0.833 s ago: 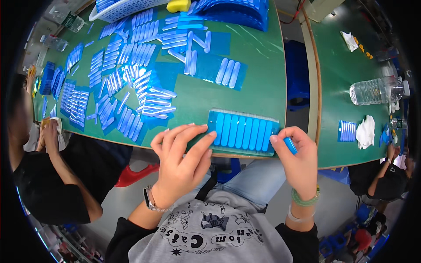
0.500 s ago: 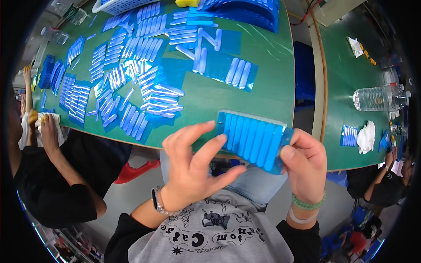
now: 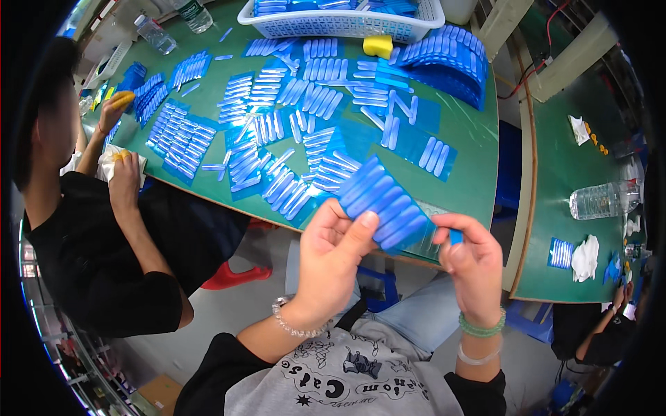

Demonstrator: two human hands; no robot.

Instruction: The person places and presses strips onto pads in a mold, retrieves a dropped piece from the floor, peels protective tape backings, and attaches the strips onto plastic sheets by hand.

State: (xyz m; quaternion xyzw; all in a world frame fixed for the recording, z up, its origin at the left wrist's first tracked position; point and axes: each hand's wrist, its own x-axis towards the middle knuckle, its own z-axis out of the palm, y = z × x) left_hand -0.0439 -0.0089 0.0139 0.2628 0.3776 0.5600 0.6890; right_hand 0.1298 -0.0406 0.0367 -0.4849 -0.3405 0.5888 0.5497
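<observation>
Both my hands hold up a blue sheet [image 3: 386, 201] carrying a row of pale blue oblong strips, tilted so it slants down to the right. My left hand [image 3: 333, 260] pinches its lower left edge with the thumb on top. My right hand [image 3: 470, 263] grips its lower right corner. The sheet hangs over the near edge of the green table [image 3: 472, 152], above my lap.
Several more blue strip sheets [image 3: 277, 132] cover the table. A white basket [image 3: 347, 21] of blue pieces and a yellow sponge [image 3: 378, 46] sit at the far side. A person in black [image 3: 104, 243] works at the left. A water bottle [image 3: 600, 200] lies on the right table.
My hands lifted the blue sheet off the table edge and turned it from level to slanting. The view shifted, showing more of the far table.
</observation>
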